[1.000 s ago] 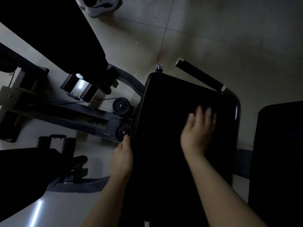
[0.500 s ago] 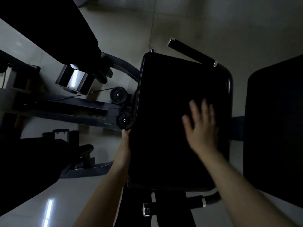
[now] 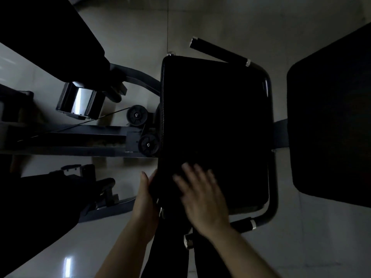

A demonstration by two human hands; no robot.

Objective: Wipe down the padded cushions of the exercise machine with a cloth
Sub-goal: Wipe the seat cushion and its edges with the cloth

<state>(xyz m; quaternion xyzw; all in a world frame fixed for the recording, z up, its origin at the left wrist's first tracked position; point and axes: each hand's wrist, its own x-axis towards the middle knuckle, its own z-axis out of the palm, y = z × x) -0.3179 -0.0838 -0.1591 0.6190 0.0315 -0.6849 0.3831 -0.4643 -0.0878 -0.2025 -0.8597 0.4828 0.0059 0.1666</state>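
A black padded seat cushion point(image 3: 216, 117) of the exercise machine fills the middle of the view. My right hand point(image 3: 202, 199) lies flat on its near left corner, fingers spread and blurred by motion. No cloth can be made out under it in the dim light. My left hand point(image 3: 145, 197) holds the cushion's near left edge, thumb up along the side. A second black pad point(image 3: 331, 117) stands to the right, another point(image 3: 50, 37) at the upper left, and a third point(image 3: 40, 207) at the lower left.
Two black pulleys point(image 3: 137, 115) point(image 3: 148, 145) with a cable sit on the frame just left of the cushion. A chrome block point(image 3: 80, 101) hangs under the upper left pad. Grip handles point(image 3: 218, 51) point(image 3: 244, 225) flank the cushion's far and near right corners. The floor is pale tile.
My right hand has slid from the cushion's right middle down and left to its near left corner. My left hand has shifted nearer along the left edge. The camera has moved back.
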